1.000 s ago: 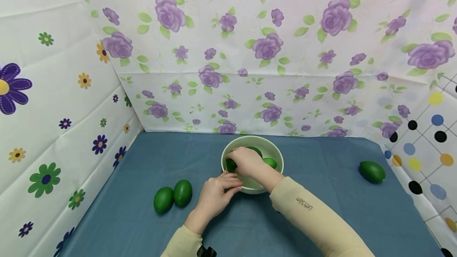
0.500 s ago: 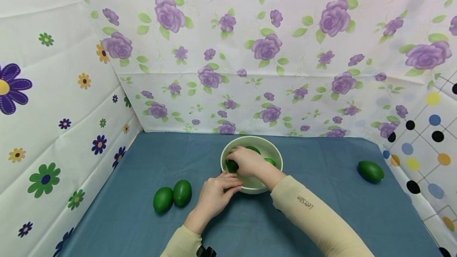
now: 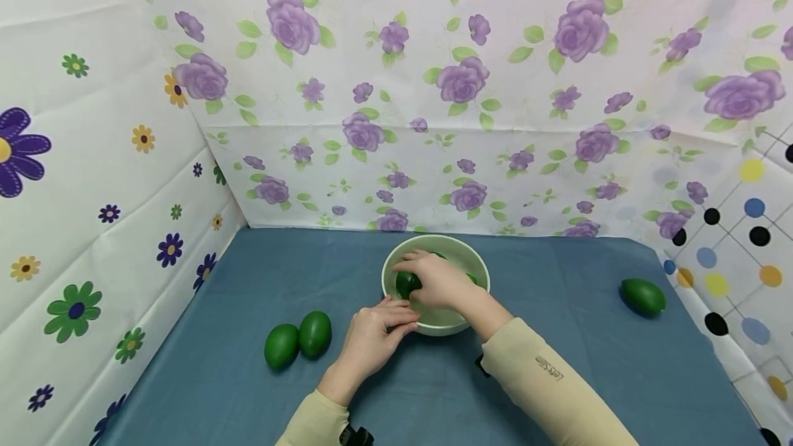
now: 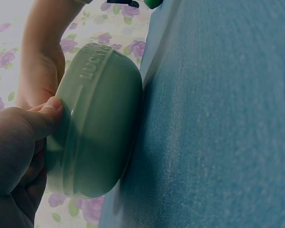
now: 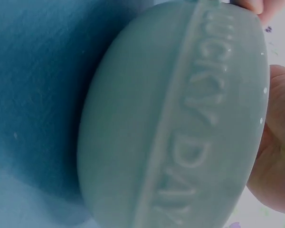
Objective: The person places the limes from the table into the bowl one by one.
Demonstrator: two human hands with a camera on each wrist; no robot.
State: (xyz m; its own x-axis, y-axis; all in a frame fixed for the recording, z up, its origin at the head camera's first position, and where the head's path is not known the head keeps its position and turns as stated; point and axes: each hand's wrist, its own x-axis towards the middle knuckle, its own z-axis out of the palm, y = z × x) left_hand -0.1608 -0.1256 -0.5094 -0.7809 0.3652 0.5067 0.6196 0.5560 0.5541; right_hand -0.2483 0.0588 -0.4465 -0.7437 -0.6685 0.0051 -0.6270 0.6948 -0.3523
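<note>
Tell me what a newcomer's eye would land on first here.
Probably the pale green bowl, just below the head view's center, where the right hand grips a dark green fruit and the left hand pinches the rim. Behind it spreads a purple-flowered backdrop. Two green fruits lie left of the bowl, a lone fruit far right.

A rose-print sheet [image 3: 421,98] backs a blue, apparently cloth-covered table [image 3: 570,288] between daisy-print fabric [image 3: 80,177] and dotted fabric [image 3: 734,253].
</note>
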